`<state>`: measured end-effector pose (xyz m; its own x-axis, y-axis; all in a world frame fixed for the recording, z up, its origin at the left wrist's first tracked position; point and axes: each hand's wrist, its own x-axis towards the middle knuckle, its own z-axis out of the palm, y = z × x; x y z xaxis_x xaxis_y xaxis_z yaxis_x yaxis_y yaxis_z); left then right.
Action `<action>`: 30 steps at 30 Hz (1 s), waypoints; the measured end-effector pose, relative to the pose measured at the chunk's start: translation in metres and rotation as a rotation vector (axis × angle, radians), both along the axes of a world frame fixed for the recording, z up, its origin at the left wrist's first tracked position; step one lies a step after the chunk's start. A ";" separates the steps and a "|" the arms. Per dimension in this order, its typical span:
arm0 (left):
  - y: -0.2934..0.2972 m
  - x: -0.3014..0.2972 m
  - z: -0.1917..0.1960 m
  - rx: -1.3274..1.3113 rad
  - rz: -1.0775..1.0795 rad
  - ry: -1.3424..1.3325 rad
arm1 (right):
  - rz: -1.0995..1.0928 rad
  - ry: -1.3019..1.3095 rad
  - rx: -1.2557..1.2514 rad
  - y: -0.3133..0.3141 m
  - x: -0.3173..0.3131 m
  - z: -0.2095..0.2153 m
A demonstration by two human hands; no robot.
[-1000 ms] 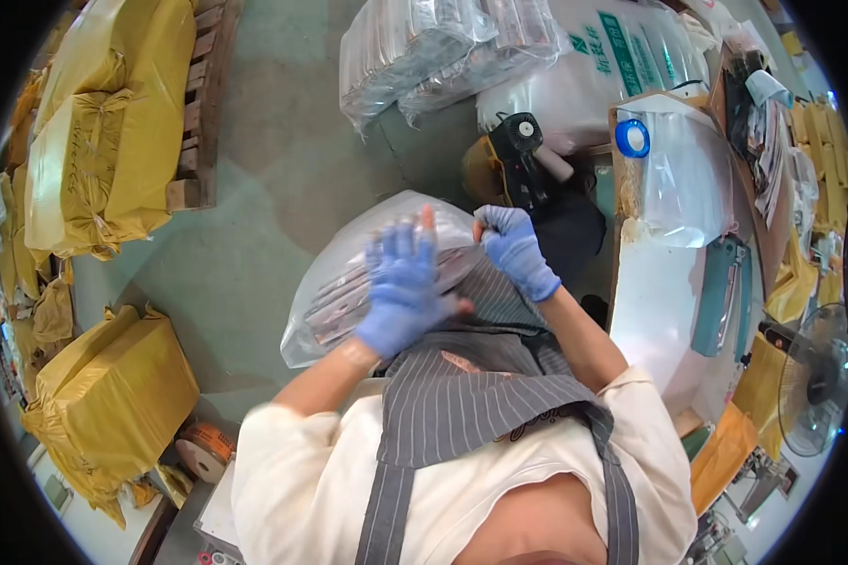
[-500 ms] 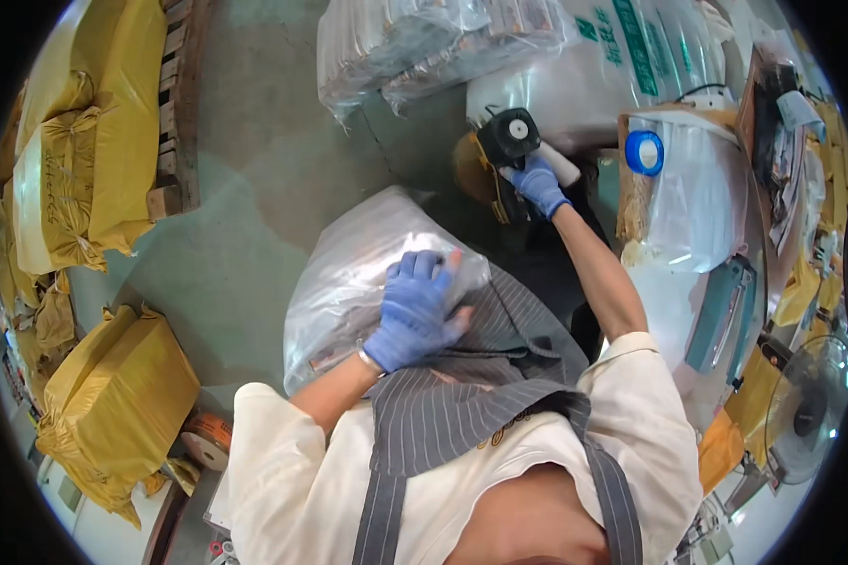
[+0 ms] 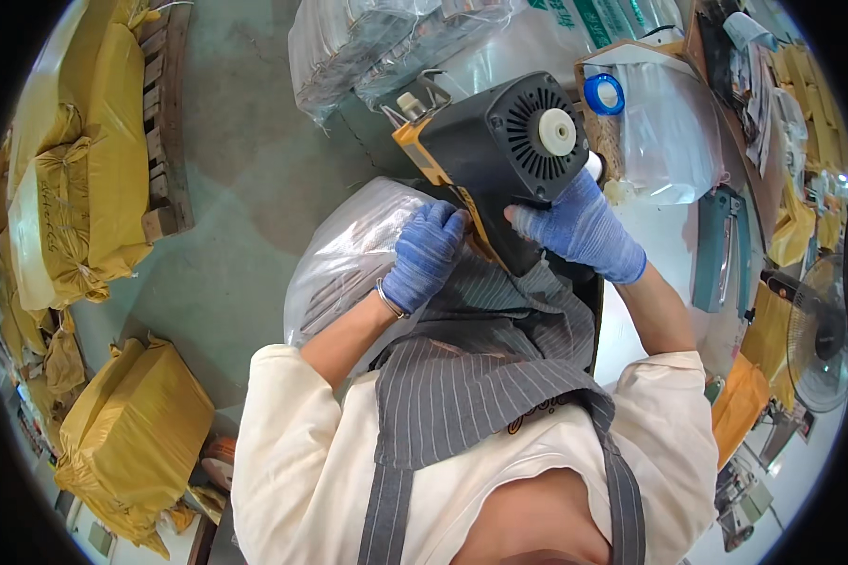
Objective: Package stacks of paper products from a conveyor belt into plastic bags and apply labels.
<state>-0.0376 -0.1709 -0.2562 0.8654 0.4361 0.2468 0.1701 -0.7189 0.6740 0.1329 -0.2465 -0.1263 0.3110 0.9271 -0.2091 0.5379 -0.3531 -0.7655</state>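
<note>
So the right hand point(image 3: 582, 229) in its blue glove is wrapped around the grip of a chunky black-and-yellow handheld machine point(image 3: 499, 155), looks like a portable bag closer, held up just above the lap. The left hand point(image 3: 426, 254) is clenched on the gathered top of the clear plastic bag point(image 3: 349, 264), which sits on the person's knees right below and left of the tool, pressed against the striped apron point(image 3: 485, 377). My read: this is the lining-up step, bag mouth pinched and tool brought to it. Next move probably needs the bunched edge fed flat into the tool's nose, with the left fingers kept off to the side.
</note>
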 end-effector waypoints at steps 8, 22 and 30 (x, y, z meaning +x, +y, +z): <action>0.004 -0.001 -0.015 0.044 0.023 0.081 | -0.128 0.350 -0.222 0.024 -0.025 0.016; 0.025 -0.127 -0.012 0.221 0.278 0.376 | 0.039 0.063 -0.276 0.075 -0.067 -0.008; 0.025 -0.163 0.020 0.361 0.319 0.441 | 0.225 -0.091 -0.122 0.089 -0.106 -0.013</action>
